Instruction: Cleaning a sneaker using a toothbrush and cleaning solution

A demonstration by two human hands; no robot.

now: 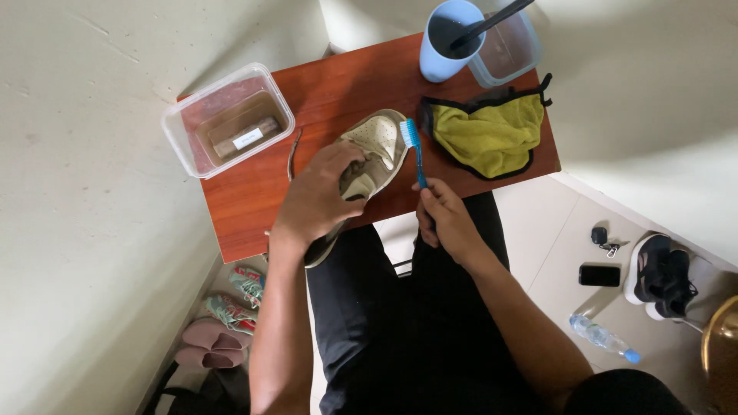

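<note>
A beige shoe (374,146) lies on its side on the red-brown wooden table (254,215), its toe pointing away from me. My left hand (319,194) grips it around the opening, fingers reaching inside. My right hand (446,219) holds a blue toothbrush (416,152) by the handle. The brush's bristled head rests against the shoe's right edge near the toe.
A clear plastic tub (184,142) of brownish water sits at the table's left. A yellow-green cloth (488,134) lies at the right, with a blue cup (447,48) and another clear tub (511,52) behind it. Shoes, a phone, keys and a water bottle lie on the floor.
</note>
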